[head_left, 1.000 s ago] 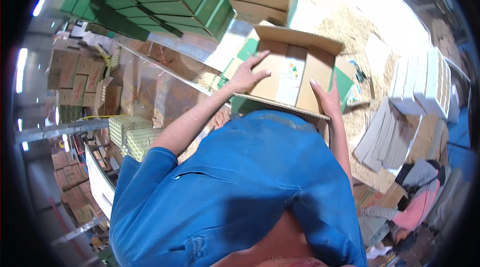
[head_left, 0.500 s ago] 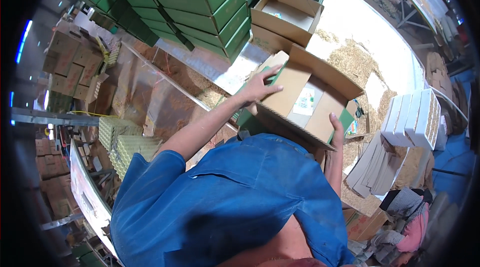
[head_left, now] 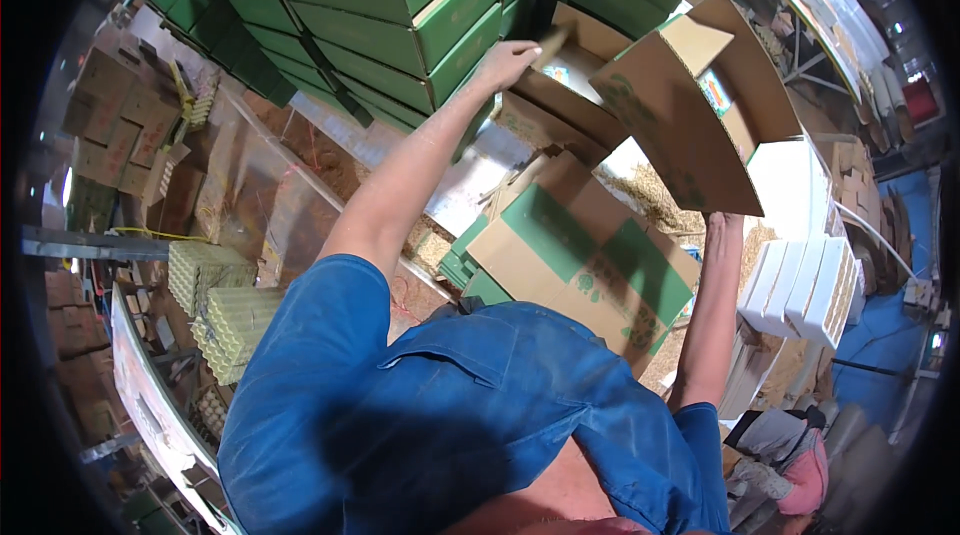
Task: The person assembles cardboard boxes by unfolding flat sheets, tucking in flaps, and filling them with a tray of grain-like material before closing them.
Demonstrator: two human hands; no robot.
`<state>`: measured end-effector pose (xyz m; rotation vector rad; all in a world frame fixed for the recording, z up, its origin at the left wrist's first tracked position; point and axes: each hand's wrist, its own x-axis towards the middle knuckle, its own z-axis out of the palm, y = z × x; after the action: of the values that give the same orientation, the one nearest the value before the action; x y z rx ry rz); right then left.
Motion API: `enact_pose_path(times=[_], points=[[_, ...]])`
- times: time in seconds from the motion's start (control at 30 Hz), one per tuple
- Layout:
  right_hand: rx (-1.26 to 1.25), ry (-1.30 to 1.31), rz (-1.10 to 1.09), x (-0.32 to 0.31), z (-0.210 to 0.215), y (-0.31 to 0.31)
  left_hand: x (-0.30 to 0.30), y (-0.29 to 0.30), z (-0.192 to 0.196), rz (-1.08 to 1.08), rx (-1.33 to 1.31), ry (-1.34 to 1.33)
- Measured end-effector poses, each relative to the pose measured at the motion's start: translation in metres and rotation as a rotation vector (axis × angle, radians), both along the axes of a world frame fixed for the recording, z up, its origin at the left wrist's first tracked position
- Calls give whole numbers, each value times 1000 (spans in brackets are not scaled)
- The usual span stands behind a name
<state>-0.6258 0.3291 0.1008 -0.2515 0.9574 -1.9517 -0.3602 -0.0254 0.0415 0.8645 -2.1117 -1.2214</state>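
Observation:
A cardboard box (head_left: 680,120) is raised and tilted at the right, its open side facing away. Beneath its lower corner, my right hand (head_left: 724,222) is closed on it, the fingers mostly hidden. My left hand (head_left: 508,65) reaches to a second, open box (head_left: 565,105) on the worktop, fingers closed at a blurred flap on its left side. Close to my body lies a flattened brown and green carton (head_left: 590,255), with more folded cardboard under its left edge.
Green boxes (head_left: 400,25) are stacked high at the back left. White blocks or trays (head_left: 800,285) stand at the right, near a strewn, grainy material (head_left: 645,185) on the worktop. Yellowish egg trays (head_left: 225,305) are piled at the left. A pink cloth (head_left: 805,475) lies at the lower right.
The open box before me has moved away to the right and tilted up in my right hand. My left hand has left it for the box behind. The flat carton underneath is now exposed.

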Motion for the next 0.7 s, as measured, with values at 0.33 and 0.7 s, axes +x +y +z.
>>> enact_pose_path(times=[0.33, 0.7], points=[[14, -9, -8, -39, -64, -127, 1, -2, -24, -77, 7, -124], [548, 470, 146, -2, -44, -183, 23, 24, -73, 166, 449, 325]])
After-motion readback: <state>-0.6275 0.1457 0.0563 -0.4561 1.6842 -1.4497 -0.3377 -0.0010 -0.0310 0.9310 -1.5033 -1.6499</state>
